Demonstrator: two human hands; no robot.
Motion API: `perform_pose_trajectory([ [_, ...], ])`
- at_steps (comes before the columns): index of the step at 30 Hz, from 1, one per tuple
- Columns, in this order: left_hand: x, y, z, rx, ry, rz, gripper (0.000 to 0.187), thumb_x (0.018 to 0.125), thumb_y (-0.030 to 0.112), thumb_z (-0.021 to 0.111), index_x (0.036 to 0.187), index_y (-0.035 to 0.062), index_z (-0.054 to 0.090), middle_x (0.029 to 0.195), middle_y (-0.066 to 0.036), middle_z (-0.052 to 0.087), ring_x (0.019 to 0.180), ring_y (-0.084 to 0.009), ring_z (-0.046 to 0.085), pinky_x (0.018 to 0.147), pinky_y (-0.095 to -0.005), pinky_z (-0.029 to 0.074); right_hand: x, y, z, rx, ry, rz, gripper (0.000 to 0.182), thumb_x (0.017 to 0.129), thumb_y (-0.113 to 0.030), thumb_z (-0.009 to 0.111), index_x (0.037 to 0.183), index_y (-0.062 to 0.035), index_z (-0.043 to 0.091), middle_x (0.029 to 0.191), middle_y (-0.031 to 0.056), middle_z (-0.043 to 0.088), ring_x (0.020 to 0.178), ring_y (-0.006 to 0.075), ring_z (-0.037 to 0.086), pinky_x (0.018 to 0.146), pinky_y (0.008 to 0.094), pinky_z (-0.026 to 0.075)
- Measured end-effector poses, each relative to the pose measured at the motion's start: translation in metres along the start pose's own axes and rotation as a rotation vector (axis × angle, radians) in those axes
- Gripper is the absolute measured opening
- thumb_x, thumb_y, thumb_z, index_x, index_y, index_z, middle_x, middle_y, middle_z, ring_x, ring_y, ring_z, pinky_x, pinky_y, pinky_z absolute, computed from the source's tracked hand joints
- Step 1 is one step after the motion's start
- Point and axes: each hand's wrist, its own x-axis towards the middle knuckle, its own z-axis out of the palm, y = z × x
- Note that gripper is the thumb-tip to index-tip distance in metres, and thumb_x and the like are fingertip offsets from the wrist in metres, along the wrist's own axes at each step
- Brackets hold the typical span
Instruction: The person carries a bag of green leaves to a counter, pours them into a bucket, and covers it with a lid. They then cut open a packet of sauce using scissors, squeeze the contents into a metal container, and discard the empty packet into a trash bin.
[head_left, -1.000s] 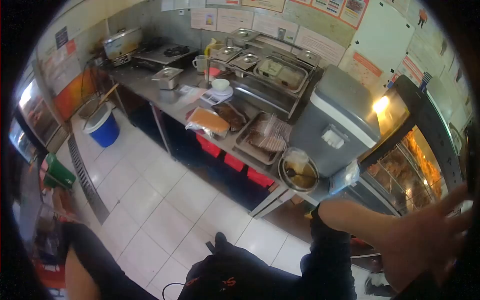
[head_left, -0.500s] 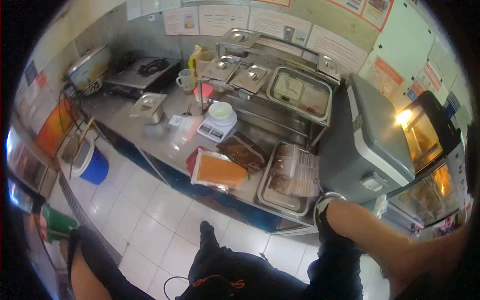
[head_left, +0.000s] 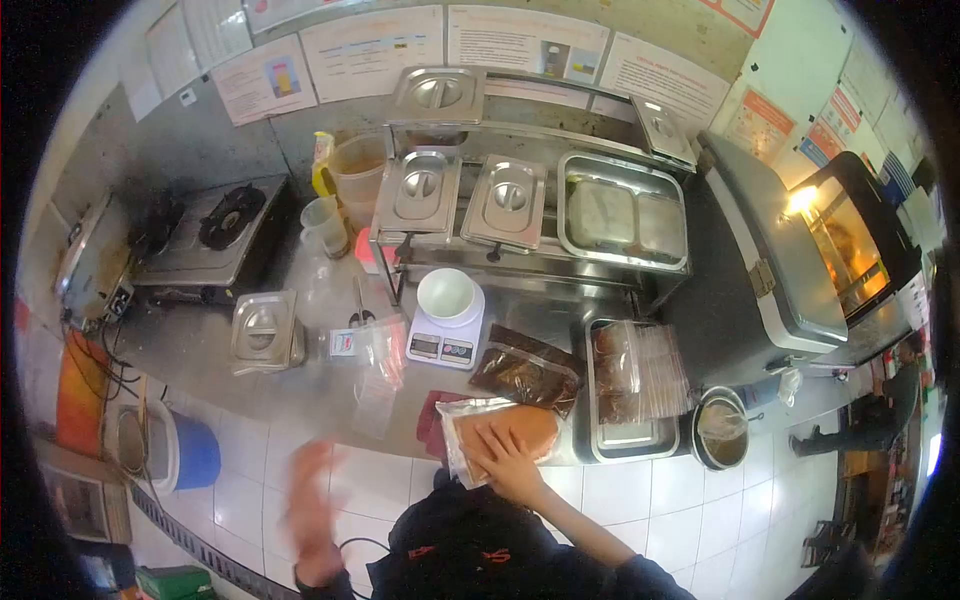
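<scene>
My right hand (head_left: 508,466) lies flat on a clear plastic bag of orange powder (head_left: 535,424), its fingers spread, at the front edge of the steel counter. My left hand (head_left: 313,505) is raised over the floor to the left, holding nothing I can see; motion blurs its fingers. Behind the powder bag is a bag of dark brown contents (head_left: 525,367), and a dark red packet (head_left: 432,425) shows at its left. A white kitchen scale (head_left: 447,345) with a pale bowl (head_left: 446,297) on it stands further back. Empty-looking clear bags (head_left: 380,375) lie left of the scale.
A steel tray (head_left: 635,440) with several packed bags (head_left: 640,370) sits at right, beside a round metal pot (head_left: 720,430). Lidded steel pans (head_left: 418,195) fill a rack behind. Left are a lidded container (head_left: 264,335), scissors (head_left: 360,318), a gas stove (head_left: 215,235) and a blue bucket (head_left: 198,452).
My right hand has come from the far right onto the orange powder bag. My left hand has risen into view at lower left. The view has swung closer over the counter.
</scene>
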Motion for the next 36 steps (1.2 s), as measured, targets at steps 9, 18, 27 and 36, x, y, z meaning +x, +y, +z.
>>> perform_pose_trajectory([
  [9, 0.087, -0.097, 0.121, -0.021, -0.441, 0.280, 0.055, 0.069, 0.014, 0.067, 0.119, 0.0042, 0.045, 0.122, -0.014, 0.044, 0.116, -0.0289, 0.039, 0.097, -0.0364, 0.030, 0.008, 0.016, -0.020, 0.195, 0.168, -0.020, 0.051, 0.066, -0.012, 0.061, 0.116, -0.0087, 0.052, 0.126, 0.0137, 0.045, 0.115, 0.0310, 0.044, 0.097, 0.0434, 0.035],
  [18, 0.106, -0.104, 0.172, -0.222, -0.565, 0.161, 0.063, 0.066, 0.011, 0.069, 0.122, 0.0036, 0.040, 0.122, -0.014, 0.044, 0.115, -0.0293, 0.040, 0.096, -0.0366, 0.031, 0.019, 0.092, -0.059, 0.999, 1.164, 1.029, 0.011, 0.082, -0.010, 0.049, 0.090, -0.0030, 0.052, 0.092, 0.0087, 0.058, 0.085, 0.0192, 0.056, 0.076, 0.0298, 0.043],
  [27, 0.107, -0.100, 0.213, -0.424, -0.689, 0.011, 0.060, 0.072, 0.015, 0.067, 0.123, 0.0033, 0.038, 0.120, -0.015, 0.045, 0.114, -0.0292, 0.041, 0.096, -0.0359, 0.031, 0.017, 0.136, -0.044, 1.873, 1.334, 0.900, 0.020, 0.084, -0.012, 0.046, 0.099, -0.0005, 0.050, 0.096, 0.0102, 0.057, 0.093, 0.0212, 0.055, 0.082, 0.0337, 0.045],
  [36, 0.094, -0.090, 0.213, 0.089, -0.612, 0.245, 0.054, 0.069, 0.020, 0.067, 0.116, 0.0069, 0.044, 0.115, -0.015, 0.048, 0.110, -0.0333, 0.043, 0.092, -0.0396, 0.034, 0.112, 0.333, -0.020, 1.830, 1.470, 0.486, 0.039, 0.085, -0.028, 0.048, 0.112, 0.0011, 0.051, 0.111, 0.0134, 0.054, 0.102, 0.0270, 0.051, 0.093, 0.0406, 0.037],
])
